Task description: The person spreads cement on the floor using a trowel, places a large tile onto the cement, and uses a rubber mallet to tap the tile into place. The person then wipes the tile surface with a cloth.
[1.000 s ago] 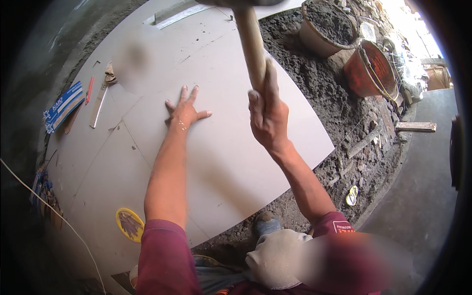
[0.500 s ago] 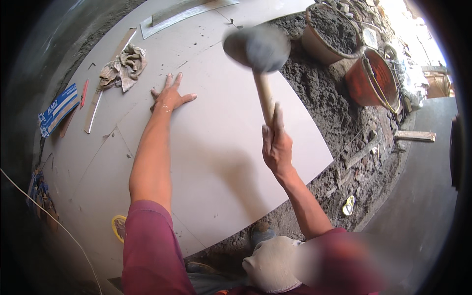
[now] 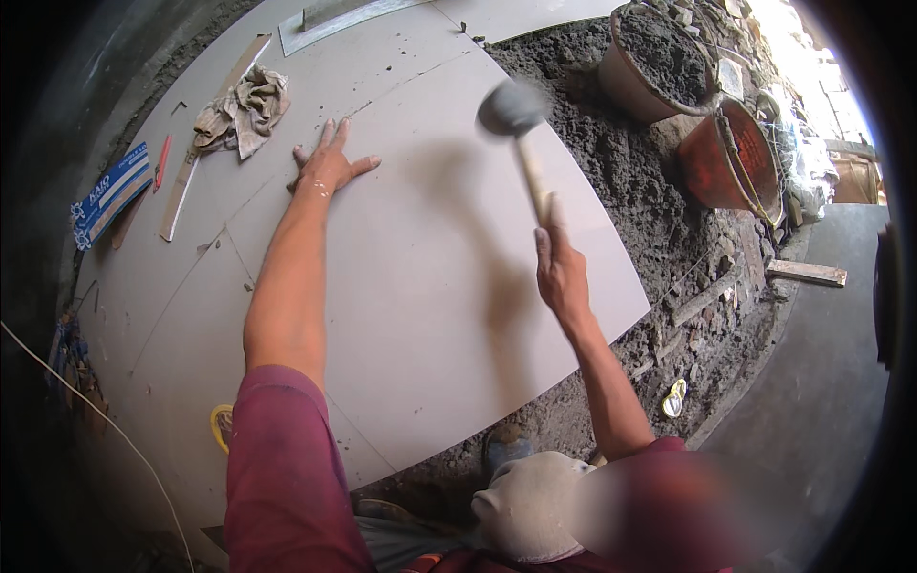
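While the left grip (image 3: 327, 170) splays on tile (image 3: 411, 286), the mallet (image 3: 531, 177) juts ahead of the right grip (image 3: 562, 272) clasping it

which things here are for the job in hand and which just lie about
Belongs: mallet in the right hand; pale tile under the left hand; probably bucket of grey mix.

Seemingly lying about: crumpled cloth; blue cardboard; red tool.

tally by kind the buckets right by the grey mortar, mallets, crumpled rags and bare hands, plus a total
Buckets: 2, a beige bucket and an orange bucket
Mallets: 1, the dark-headed mallet
Rags: 1, the crumpled rag
Bare hands: 2, the left hand and the right hand
Total: 6
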Demonstrator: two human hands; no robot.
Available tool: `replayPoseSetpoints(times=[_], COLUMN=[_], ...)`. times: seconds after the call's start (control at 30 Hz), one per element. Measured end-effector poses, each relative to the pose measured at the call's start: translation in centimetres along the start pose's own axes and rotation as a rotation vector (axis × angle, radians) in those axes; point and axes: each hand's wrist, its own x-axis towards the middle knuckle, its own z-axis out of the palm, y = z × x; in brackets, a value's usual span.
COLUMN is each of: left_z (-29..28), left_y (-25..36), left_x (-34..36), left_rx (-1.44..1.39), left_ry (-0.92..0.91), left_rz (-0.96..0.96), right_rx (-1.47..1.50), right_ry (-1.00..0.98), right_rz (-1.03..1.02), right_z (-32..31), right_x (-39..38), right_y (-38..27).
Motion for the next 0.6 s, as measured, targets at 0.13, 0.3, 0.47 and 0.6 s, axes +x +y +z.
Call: replayPoseSetpoints(times=[0.13,0.3,0.47,0.6], left_z=[0.0,0.3,0.2,1.3], left_y=[0.0,-0.3,0.9,0.5], left_x=[0.2,1.3,0.9,-2.8], left_rx=[0.018,0.019,0.005,-0.089], left_ry=[-0.006,-0.035,-0.019,0.005], left_rz=[-0.038,-0.051,-0.127,-0.133], right_rx=[0.201,0.243,0.119,0.428], right_ry=[0.131,0.173,-0.063,0.086], right_rz=[-0.150,-0.177,-0.022,-0.301], right_z=[-1.1,0.9,0.1,-4.4], right_x=[-0.4,-2.5,-1.1,-1.1], right_y=[0.4,0.0,-1.5,-6.3])
